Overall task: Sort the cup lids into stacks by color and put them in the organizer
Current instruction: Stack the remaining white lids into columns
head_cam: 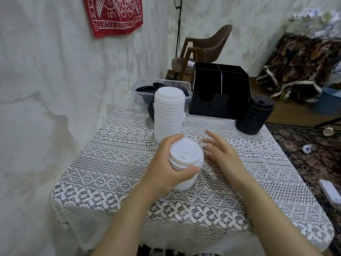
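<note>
My left hand [166,169] grips a short stack of white lids [185,159] just above the middle of the table, thumb in front and fingers behind. My right hand [220,154] hovers beside that stack with its fingers spread and holds nothing. Behind them a tall stack of white lids [169,111] stands on the lace cloth. A stack of black lids [255,115] stands at the right edge. The black organizer [221,93] sits at the back with its two compartments showing nothing inside. A clear plastic bin [142,93] at the back left holds several black lids [145,89].
The table [110,163] with its lace cloth stands against a white wall on the left. A brown chair [208,47] is behind it. On the patterned carpet [304,157] to the right lie a paper cup [328,131] and a white box [330,191].
</note>
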